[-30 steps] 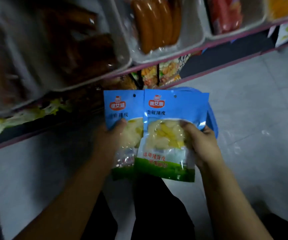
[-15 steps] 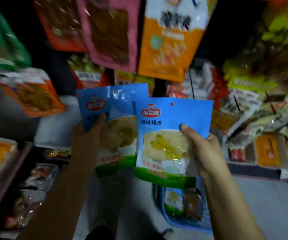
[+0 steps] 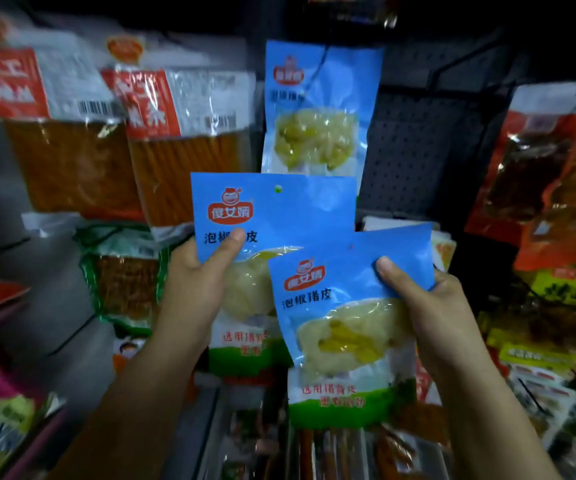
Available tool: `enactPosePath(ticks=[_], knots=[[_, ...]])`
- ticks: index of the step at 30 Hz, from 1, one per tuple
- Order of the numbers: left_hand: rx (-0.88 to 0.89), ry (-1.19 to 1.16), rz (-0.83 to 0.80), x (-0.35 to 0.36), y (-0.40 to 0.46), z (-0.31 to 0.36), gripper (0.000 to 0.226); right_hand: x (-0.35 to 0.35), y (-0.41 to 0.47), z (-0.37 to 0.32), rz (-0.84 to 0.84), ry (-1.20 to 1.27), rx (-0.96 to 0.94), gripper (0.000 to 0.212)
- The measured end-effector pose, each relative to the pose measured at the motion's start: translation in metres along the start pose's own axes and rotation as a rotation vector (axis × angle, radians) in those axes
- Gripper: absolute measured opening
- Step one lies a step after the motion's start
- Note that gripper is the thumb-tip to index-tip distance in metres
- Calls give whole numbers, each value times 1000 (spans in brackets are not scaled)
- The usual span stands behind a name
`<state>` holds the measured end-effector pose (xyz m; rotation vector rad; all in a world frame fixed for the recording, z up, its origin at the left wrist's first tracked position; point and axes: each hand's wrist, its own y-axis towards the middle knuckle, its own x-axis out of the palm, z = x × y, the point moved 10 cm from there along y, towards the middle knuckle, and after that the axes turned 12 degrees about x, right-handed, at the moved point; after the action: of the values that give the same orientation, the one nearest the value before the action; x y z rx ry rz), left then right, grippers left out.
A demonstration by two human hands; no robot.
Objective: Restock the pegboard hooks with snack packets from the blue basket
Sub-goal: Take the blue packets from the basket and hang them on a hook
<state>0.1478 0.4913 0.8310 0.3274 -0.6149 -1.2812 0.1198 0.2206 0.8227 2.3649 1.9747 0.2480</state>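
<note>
The left hand [image 3: 189, 275] grips one blue plastic snack packet [image 3: 272, 216] upright. The right hand [image 3: 428, 306] pinches a second tilted blue packet [image 3: 345, 306] overlapping it. A matching third packet [image 3: 317, 109] hangs on the dark pegboard [image 3: 418, 150] just beyond.

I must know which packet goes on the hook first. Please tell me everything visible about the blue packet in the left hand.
The blue glossy plastic snack packet in the left hand has a red logo, dark characters, a small hang hole near its top edge, a clear window showing pale yellow pieces, and a green bottom band. It stands nearly upright. The left hand grips its left edge, thumb on the front. The right-hand blue packet overlaps its lower right.
</note>
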Motion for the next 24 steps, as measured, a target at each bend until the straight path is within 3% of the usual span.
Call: enactPosePath(ticks=[10,14,17,24], knots=[[138,-133,-173,78,75,60,20,5,65,-118,8,-51,-333,5],[116,-189,-181,87,93,62,21,11,83,-140,-29,-83,-382,11],[93,-168,-199,89,103,61,21,19,90,-149,-84,-73,-393,4],[270,-54,-91,89,136,87,18,25,104,-165,-24,-2,-457,6]])
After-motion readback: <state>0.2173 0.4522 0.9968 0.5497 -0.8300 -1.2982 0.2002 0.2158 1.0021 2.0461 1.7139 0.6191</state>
